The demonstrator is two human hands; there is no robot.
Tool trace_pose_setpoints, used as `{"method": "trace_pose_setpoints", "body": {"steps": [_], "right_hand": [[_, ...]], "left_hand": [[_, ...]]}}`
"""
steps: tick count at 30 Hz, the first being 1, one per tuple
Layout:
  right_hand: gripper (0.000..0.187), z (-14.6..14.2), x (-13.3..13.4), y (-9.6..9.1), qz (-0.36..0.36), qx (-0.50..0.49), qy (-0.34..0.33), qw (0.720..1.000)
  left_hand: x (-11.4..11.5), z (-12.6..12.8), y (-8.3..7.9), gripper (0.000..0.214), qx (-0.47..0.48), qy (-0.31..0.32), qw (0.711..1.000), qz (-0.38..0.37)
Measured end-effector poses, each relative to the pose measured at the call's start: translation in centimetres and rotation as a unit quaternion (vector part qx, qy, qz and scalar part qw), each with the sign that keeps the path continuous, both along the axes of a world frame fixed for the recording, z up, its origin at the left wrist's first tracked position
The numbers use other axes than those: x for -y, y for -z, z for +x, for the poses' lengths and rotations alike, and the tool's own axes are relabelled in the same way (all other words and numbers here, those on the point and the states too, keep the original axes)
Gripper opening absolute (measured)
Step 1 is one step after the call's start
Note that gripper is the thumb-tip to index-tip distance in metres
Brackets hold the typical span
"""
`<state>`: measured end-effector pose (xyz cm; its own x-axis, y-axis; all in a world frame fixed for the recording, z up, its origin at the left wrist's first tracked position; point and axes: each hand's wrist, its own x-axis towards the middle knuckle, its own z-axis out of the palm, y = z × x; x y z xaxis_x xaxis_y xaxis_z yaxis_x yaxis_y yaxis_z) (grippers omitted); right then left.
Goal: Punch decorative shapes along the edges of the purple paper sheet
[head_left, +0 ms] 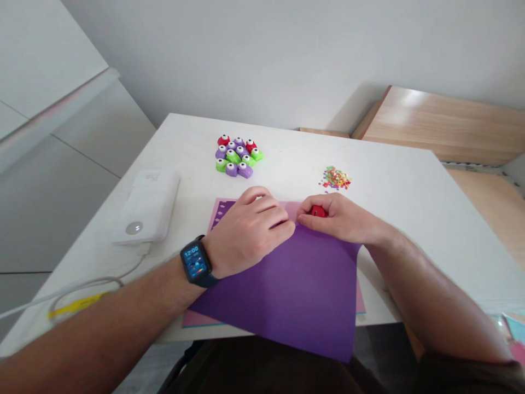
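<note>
A sheet of purple paper point(303, 279) lies over pink paper point(361, 298) at the table's front, its near corner hanging past the edge. Star-like holes run along its far left edge. My left hand point(254, 224), a smartwatch point(196, 262) on its wrist, is closed at the sheet's far edge, its fingertips partly hidden. My right hand point(338, 216) is wrapped round a small red craft punch point(318, 211) at the same edge; most of the punch is covered by the fingers.
Several red, purple and green craft punches point(232, 156) stand in a cluster at the back. Small coloured paper cut-outs point(336, 178) are heaped to their right. On the left lie a white box-shaped device point(147, 205) and a cable with a yellow tag point(77, 305). Wooden furniture point(443, 120) stands behind right.
</note>
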<state>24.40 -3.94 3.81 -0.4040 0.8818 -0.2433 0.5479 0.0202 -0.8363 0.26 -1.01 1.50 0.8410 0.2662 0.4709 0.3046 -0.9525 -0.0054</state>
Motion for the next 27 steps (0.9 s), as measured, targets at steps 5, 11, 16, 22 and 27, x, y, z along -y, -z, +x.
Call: {"method": "trace_pose_setpoints", "body": {"steps": [5,11,16,22,27], "right_hand": [[0.02,-0.18,0.0,0.1,0.0,0.005,-0.003,1.0],[0.017,-0.25,0.11,0.11,-0.006,0.002,0.008,1.0],[0.016,-0.42,0.13,0.16,-0.013,0.003,0.015,1.0],[0.014,-0.46,0.14,0.23,-0.008,0.011,0.025,1.0],[0.014,-0.47,0.25,0.25,-0.006,0.013,0.033,0.999]], "left_hand": [[-0.02,0.01,0.02,0.019,0.005,0.004,1.0,0.001],[0.06,-0.04,0.0,0.019,0.003,0.005,1.0,-0.002],[0.08,-0.03,0.06,0.018,0.005,0.006,1.0,-0.006],[-0.01,0.02,0.26,0.018,0.004,0.005,1.0,-0.016],[-0.03,0.06,0.21,0.019,-0.002,0.003,1.0,-0.02]]}}
